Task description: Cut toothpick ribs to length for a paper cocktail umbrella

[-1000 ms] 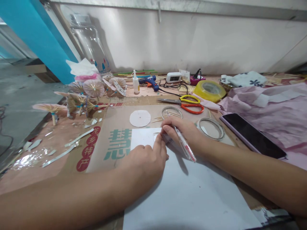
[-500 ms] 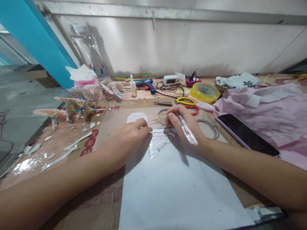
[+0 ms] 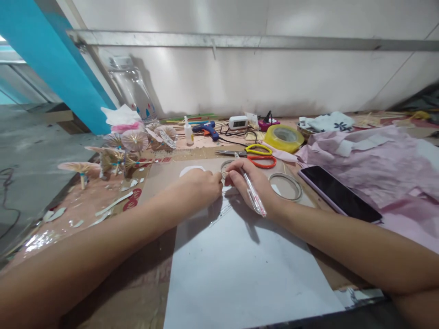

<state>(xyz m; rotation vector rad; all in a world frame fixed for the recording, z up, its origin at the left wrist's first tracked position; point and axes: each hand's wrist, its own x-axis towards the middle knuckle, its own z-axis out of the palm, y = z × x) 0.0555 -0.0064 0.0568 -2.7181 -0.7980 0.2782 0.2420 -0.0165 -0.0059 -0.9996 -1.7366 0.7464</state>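
My left hand [image 3: 200, 187] rests curled at the far edge of a white paper sheet [image 3: 240, 265], its fingertips pinching a clear plastic ruler [image 3: 221, 211] that lies mostly under it. My right hand [image 3: 250, 180] is closed around a clear pen with a pink end [image 3: 252, 194], tip pointing away, knuckles touching the left fingertips. A white paper circle [image 3: 190, 170] lies just beyond the left hand. A tape ring [image 3: 227, 165] sits behind the right hand.
Cardboard [image 3: 157, 178] covers the table. Scissors [image 3: 257, 155], a yellow tape roll [image 3: 283, 137], a second ring [image 3: 286, 186], a black phone [image 3: 339, 194], pink cloth [image 3: 377, 160], a glue gun [image 3: 206, 129], a glue bottle [image 3: 188, 132] and small paper umbrellas [image 3: 116, 153] surround the sheet.
Both hands slid away from me to the far edge of the sheet. The left hand closed up against the right and now covers most of the ruler.
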